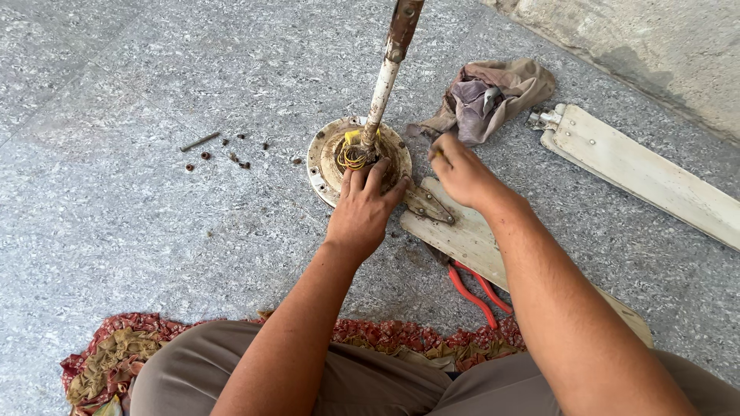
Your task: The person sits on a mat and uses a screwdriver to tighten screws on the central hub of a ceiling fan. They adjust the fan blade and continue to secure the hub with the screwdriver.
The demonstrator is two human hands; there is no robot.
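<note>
Fan motor [358, 158] is pressed by the flat, unclenched left hand [362, 212]; right hand [460, 171] is clenched, contents indiscernible.

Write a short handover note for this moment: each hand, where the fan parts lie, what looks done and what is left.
Left hand: pressed on the round fan motor housing beside its rod.
Right hand: fingers pinched at the blade bracket; what they hold is hidden.
One blade lies at the housing, over red-handled pliers; a second blade lies apart.
Loose screws lie on the floor.
Done: unclear. Left: blade joint, second blade.
</note>
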